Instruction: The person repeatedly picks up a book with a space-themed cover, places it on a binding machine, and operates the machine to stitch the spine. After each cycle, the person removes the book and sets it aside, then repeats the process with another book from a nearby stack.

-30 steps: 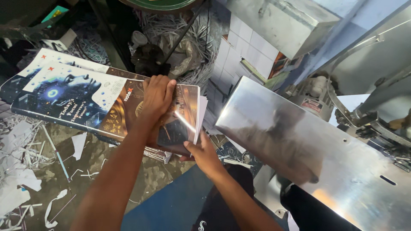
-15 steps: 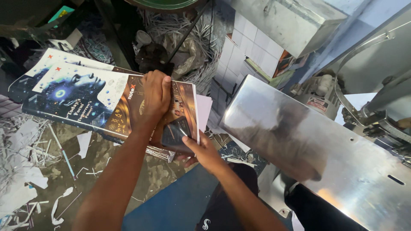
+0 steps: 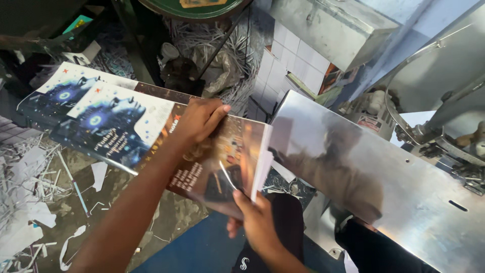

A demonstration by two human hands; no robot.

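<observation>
A stack of glossy printed sheets (image 3: 116, 126), dark blue and white at the left and brown-orange at the right, is held tilted above the floor. My left hand (image 3: 199, 121) lies flat on top of the stack, fingers pointing right. My right hand (image 3: 252, 220) grips the stack's lower right corner, thumb on the top sheet and fingers underneath. The stack's right edge (image 3: 262, 162) nearly touches the shiny metal machine table (image 3: 364, 172).
Paper trimmings and strips (image 3: 25, 202) litter the floor at the left. A tiled wall (image 3: 288, 55) and a heap of shredded paper (image 3: 217, 45) lie behind. Machine parts and a curved metal bar (image 3: 429, 136) stand at the right. My dark-trousered legs (image 3: 288, 227) are below.
The stack has moved up and to the right, closer to the metal table. My right hand has shifted from under the edge to the lower right corner.
</observation>
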